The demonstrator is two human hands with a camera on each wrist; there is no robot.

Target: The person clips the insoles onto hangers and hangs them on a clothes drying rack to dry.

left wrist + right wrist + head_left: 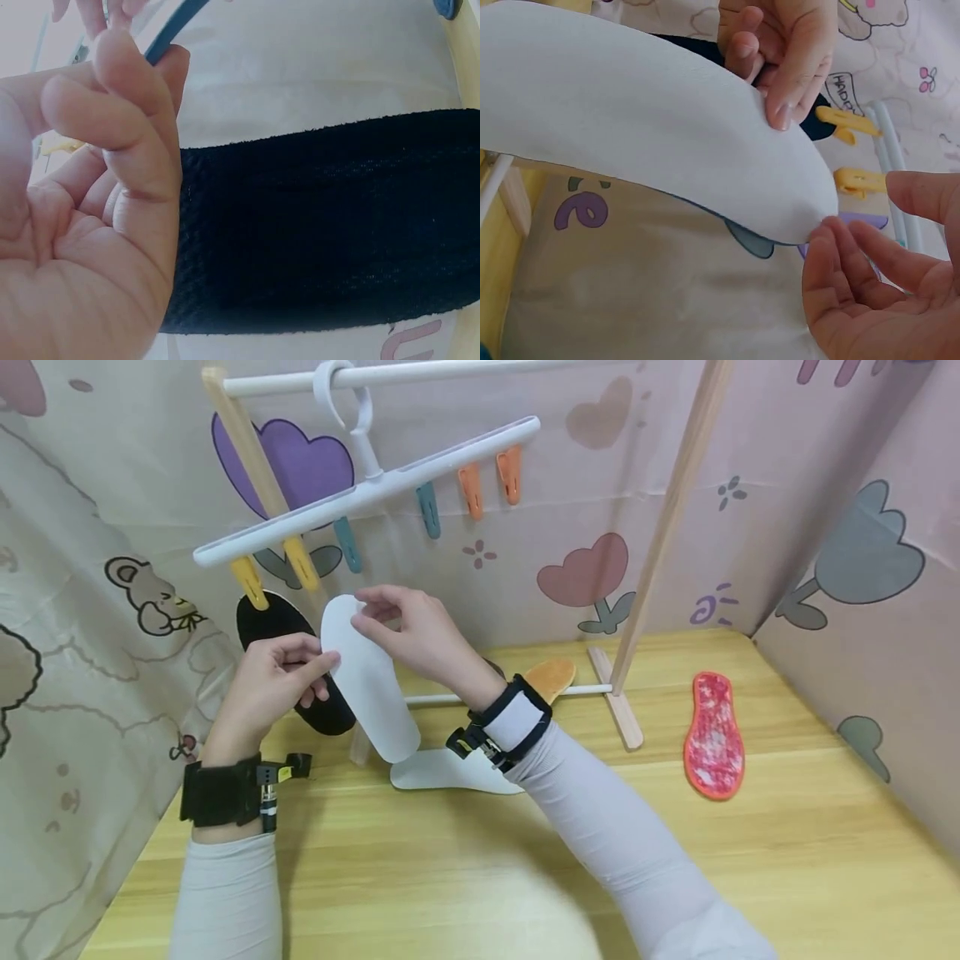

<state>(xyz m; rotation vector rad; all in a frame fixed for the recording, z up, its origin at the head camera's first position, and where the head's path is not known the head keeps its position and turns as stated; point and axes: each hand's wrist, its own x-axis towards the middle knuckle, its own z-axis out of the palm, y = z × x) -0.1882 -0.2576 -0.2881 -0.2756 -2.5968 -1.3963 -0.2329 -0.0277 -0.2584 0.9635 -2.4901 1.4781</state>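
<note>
My left hand [272, 681] pinches the edge of a white insole [371, 685], thumb on its front face and fingers behind, and holds it up at a tilt. In the left wrist view the insole shows only as a thin blue edge [174, 31] at the fingertips. At the insole's upper end, my right hand [877, 277] touches the rim with its fingertips, while its thumb stands apart. Behind the left hand a black insole [322, 225] hangs from a yellow clip [250, 583] on a white hanger [367, 489].
Another yellow clip [302, 562], blue clips [428, 510] and orange clips [509, 475] hang along the hanger, which hooks over a rack bar [277, 385]. On the table lie another pale insole [450, 772], an orange-tan insole [551, 677] and a red-rimmed insole [714, 735].
</note>
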